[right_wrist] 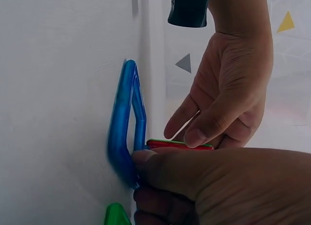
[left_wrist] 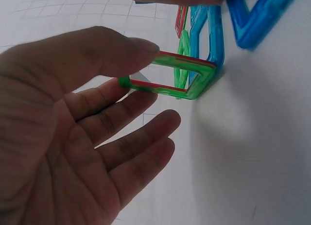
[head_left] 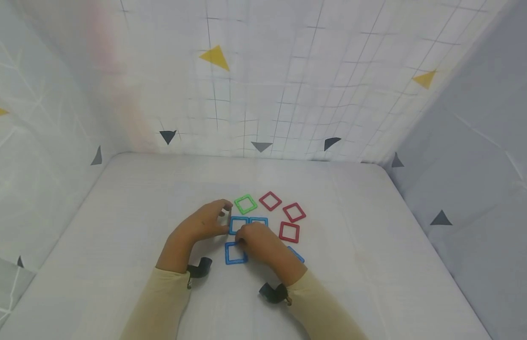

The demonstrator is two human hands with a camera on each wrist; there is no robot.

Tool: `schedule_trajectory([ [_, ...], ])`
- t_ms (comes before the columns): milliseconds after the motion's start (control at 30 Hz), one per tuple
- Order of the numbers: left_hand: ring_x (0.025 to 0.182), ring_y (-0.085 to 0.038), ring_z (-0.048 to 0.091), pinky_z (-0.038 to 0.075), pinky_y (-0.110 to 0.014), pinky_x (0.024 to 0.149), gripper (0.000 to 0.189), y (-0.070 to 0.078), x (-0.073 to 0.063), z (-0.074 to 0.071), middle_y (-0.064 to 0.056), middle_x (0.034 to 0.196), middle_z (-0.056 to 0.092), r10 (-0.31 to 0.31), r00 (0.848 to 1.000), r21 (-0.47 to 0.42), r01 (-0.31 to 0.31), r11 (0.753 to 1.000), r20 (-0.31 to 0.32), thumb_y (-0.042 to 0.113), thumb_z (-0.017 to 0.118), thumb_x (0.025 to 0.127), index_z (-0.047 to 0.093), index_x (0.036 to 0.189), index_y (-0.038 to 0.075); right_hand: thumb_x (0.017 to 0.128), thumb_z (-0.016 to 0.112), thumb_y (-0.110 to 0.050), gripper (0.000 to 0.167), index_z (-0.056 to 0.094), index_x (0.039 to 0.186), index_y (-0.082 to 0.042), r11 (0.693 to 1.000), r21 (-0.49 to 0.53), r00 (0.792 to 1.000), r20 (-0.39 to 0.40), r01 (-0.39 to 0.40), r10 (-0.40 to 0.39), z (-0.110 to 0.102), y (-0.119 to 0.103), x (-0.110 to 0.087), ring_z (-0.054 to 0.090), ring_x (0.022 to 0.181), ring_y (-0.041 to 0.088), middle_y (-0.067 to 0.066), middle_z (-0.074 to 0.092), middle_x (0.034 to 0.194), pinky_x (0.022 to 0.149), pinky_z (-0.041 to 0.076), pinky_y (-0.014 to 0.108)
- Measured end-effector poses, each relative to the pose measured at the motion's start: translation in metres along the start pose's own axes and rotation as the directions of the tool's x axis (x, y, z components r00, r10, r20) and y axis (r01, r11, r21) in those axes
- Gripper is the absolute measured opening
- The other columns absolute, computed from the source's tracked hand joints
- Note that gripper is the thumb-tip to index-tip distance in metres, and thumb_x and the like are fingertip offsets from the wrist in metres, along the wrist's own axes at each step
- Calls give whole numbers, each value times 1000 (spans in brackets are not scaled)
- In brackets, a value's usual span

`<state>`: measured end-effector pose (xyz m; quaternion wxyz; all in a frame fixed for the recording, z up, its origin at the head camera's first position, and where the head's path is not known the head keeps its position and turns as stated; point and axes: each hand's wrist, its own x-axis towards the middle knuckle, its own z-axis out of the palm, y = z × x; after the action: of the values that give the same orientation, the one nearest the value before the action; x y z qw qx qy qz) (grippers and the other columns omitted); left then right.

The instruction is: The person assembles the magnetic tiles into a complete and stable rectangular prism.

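While pinching an upright green-and-red frame in the left hand, close by the left edge of a flat blue square, also gripping a nearer blue square in the right hand. On the pale bench, with a loose green square just beyond and three red squares towards the right
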<state>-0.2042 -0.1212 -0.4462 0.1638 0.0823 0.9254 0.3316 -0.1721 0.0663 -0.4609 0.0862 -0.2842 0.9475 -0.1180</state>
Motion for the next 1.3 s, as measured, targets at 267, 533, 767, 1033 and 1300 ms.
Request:
schedule_trajectory([
  [267, 130, -27, 54, 50, -51, 101, 68, 1, -2, -1, -5, 141, 57, -5, 1000, 14, 5, 1000, 0, 23, 79, 83, 49, 144, 14, 92, 73, -30, 31, 70, 121, -20, 998, -65, 1000, 28, 16, -14, -3, 1, -3, 66, 94, 12, -6, 70, 100, 88, 57, 27],
  [533, 129, -27, 54, 51, -50, 101, 66, 2, -3, -4, -6, 139, 58, 1, 1000, 23, -1, 1000, 8, 23, 77, 83, 50, 143, 13, 92, 72, -28, 31, 69, 122, -20, 999, -28, 999, -9, -35, 35, -10, 7, -4, 62, 92, 11, -6, 67, 102, 89, 57, 29],
  [767, 129, -27, 54, 51, -50, 100, 67, 3, -4, -6, -5, 139, 59, -11, 1000, 16, 11, 1000, 17, 24, 78, 83, 51, 143, 14, 92, 73, -27, 34, 67, 125, -18, 999, 6, 998, -44, -54, 54, -15, 6, -5, 65, 99, 15, -4, 70, 108, 95, 55, 33],
  [1033, 128, -27, 54, 51, -51, 100, 65, 2, -4, -6, -4, 137, 59, -28, 999, 33, 27, 999, 16, 26, 78, 84, 52, 142, 17, 92, 73, -25, 31, 68, 122, -18, 999, -5, 994, -100, -42, 41, -21, 5, -4, 66, 94, 12, -5, 69, 103, 90, 57, 29],
  [1300, 128, -26, 54, 51, -51, 100, 64, 0, -4, -7, -3, 137, 59, -26, 999, 26, 26, 999, 20, 26, 78, 84, 52, 142, 17, 90, 75, -23, 31, 68, 120, -18, 1000, -19, 991, -132, -6, 3, -24, 4, -5, 66, 94, 12, -6, 68, 100, 89, 57, 28],
])
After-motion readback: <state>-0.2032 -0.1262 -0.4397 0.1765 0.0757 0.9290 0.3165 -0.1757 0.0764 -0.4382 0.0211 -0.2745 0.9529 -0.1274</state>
